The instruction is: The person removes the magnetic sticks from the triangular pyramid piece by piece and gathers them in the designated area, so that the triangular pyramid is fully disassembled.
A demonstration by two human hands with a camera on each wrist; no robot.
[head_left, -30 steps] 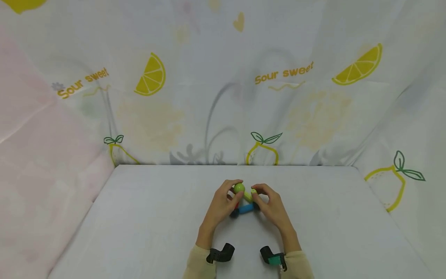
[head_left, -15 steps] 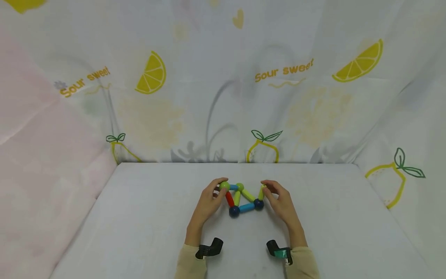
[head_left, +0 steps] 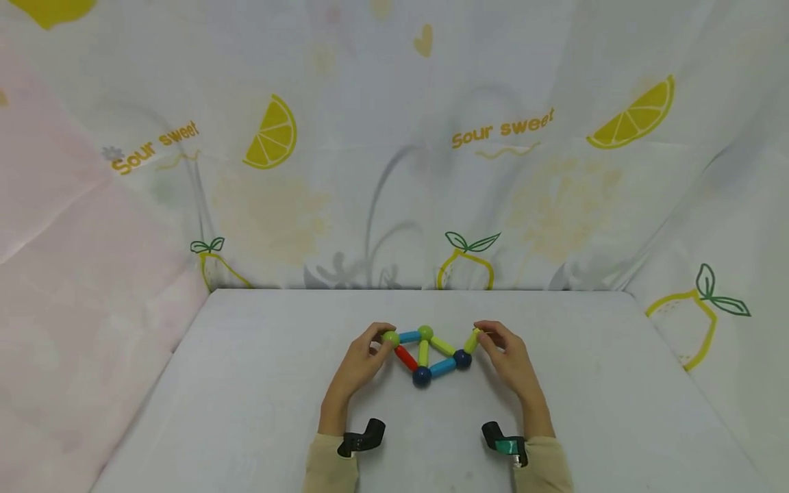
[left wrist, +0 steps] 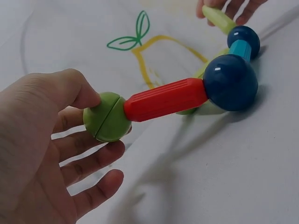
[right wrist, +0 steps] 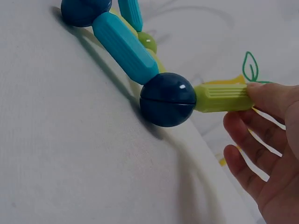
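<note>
A connected frame [head_left: 423, 353] of coloured sticks and balls is held over the middle of a white desk [head_left: 246, 411], nearer its far edge than the person. Two triangles share one side, with an extra stick jutting from the right corner. The desk's far edge runs just beyond the frame; its side edges lie well apart from both hands, with broad white surface between.

The left hand [head_left: 360, 359] pinches the green ball [left wrist: 108, 116] at the frame's left corner between thumb and fingers, its other fingers spread. From that ball a red stick [left wrist: 166, 99] leads to a navy ball [head_left: 422, 376]. A blue stick [head_left: 442, 368] joins it to a second navy ball [right wrist: 168, 100]. The right hand [head_left: 508, 356] pinches the outer end of the jutting yellow-green stick [right wrist: 224, 97], its lower fingers loosely bent and apart.

Beige sleeves [head_left: 331, 465] and black wrist devices [head_left: 364, 438] show below. Behind hangs pale cloth [head_left: 345, 205] printed with lemons and "Sour sweet".
</note>
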